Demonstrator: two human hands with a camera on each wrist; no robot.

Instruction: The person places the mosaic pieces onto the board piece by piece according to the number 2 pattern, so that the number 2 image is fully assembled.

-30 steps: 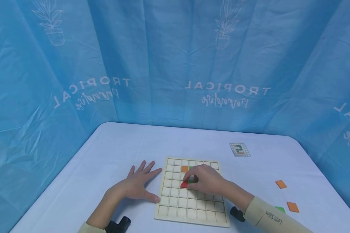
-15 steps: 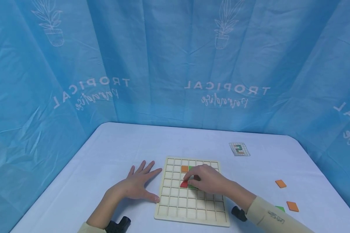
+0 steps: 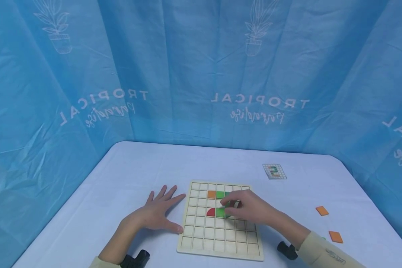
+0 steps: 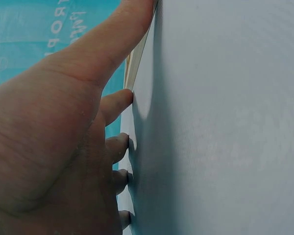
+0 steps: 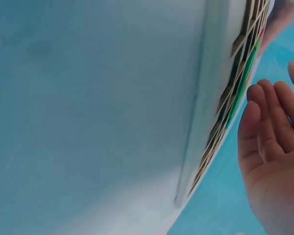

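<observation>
A wooden grid board (image 3: 201, 243) lies on the white table. My left hand (image 3: 159, 214) rests with spread fingers at its left side, the thumb touching the board's edge. Over the board's middle hovers my right hand (image 3: 246, 205), thumb and fingers apart, with nothing visible between them. A red round-cornered tile (image 3: 210, 212) sits in a cell beside a green tile (image 3: 220, 212). A darker green piece to the right is partly hidden by the right hand. In an upper row are an orange tile (image 3: 211, 194) and another green tile (image 3: 220, 194).
A small pattern card (image 3: 274, 171) with a coloured grid lies behind the board to the right. Two loose orange tiles (image 3: 335, 237) lie on the right side of the table. A bit of green shows by the right sleeve (image 3: 326, 249). A blue curtain (image 3: 194, 74) hangs behind the table.
My right hand has come off the red tile and shifted right, uncovering the green tiles beside it. The red tile stays in its cell. My left hand has not moved.
</observation>
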